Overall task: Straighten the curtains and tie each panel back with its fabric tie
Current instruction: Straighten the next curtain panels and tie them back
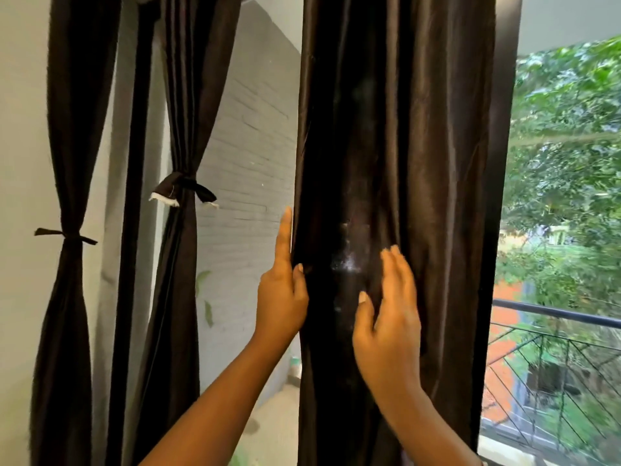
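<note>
I am gathering the loose panel [420,129], just right of the tied panel [183,247]. My left hand [282,297] is pinching its edge, forefinger straight; my right hand [389,317], fingers nearly straight, is pressing folds. Bunching evenly matters.

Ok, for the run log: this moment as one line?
near curtain: untied | left hand: pinches its edge | right hand: flat on folds | left curtain: tied | middle curtain: tied

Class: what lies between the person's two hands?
Folds of the untied curtain panel, from left hand to right hand, shown in the head view.
</note>
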